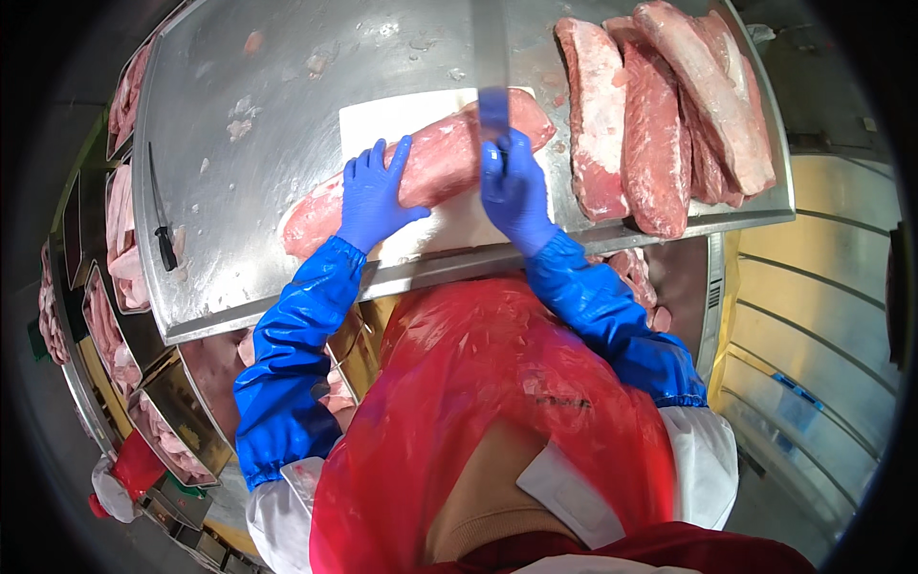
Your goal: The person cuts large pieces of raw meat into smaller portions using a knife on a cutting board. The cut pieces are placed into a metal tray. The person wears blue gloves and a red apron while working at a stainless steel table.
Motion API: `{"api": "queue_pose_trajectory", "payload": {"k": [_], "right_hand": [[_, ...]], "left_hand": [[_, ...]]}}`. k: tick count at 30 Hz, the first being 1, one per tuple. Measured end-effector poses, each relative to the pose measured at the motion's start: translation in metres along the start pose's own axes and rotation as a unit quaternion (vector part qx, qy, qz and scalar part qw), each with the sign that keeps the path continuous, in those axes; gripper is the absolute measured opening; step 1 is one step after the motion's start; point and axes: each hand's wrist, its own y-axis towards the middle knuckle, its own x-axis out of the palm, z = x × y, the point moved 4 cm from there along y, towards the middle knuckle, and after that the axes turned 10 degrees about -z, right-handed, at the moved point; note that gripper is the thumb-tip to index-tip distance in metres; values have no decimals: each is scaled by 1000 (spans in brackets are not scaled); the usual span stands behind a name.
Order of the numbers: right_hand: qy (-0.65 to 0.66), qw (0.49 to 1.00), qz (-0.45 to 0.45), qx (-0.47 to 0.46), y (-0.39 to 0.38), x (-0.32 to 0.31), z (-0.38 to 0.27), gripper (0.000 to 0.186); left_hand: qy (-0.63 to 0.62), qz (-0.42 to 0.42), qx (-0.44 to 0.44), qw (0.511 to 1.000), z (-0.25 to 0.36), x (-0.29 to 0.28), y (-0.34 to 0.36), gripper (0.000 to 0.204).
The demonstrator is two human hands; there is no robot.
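Observation:
A long pink boneless loin of meat [440, 167] lies slantwise across a white cutting board [368, 120] on the steel table. My left hand [376, 196], in a blue glove, rests on the loin's near left part with its fingers spread. Gloved in blue too, my right hand [516, 189] is closed around the blue handle of a broad-bladed knife [492, 107] over the loin's right part. Motion smears the blade, so I cannot tell whether its edge touches the meat.
Several more loins [655, 124] are heaped on the table's right side. A thin black-handled knife [164, 230] lies near the left edge. Steel bins of meat [115, 335] stand left of the table [258, 105], with meat also below its front edge. Another person [120, 478] is at lower left.

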Motion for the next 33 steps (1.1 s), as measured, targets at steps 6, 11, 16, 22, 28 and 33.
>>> {"api": "queue_pose_trajectory", "payload": {"k": [6, 11, 16, 22, 28, 33], "right_hand": [[-142, 950, -244, 136, -52, 47, 27, 31], [-36, 956, -208, 206, -57, 30, 21, 29], [-151, 905, -302, 260, -93, 2, 8, 32], [28, 961, -152, 229, -22, 63, 108, 48], [-142, 935, -294, 135, -1, 67, 103, 40], [-88, 955, -246, 137, -48, 55, 90, 29]], "left_hand": [[37, -118, -74, 990, -21, -16, -4, 120], [31, -159, -84, 983, -23, -4, 7, 121], [31, -152, -66, 986, -23, 0, 7, 123], [17, -154, -35, 987, -10, -5, 30, 124], [-19, -127, -64, 990, -41, -2, 38, 122], [1, -174, -53, 983, -28, 2, 28, 122]]}}
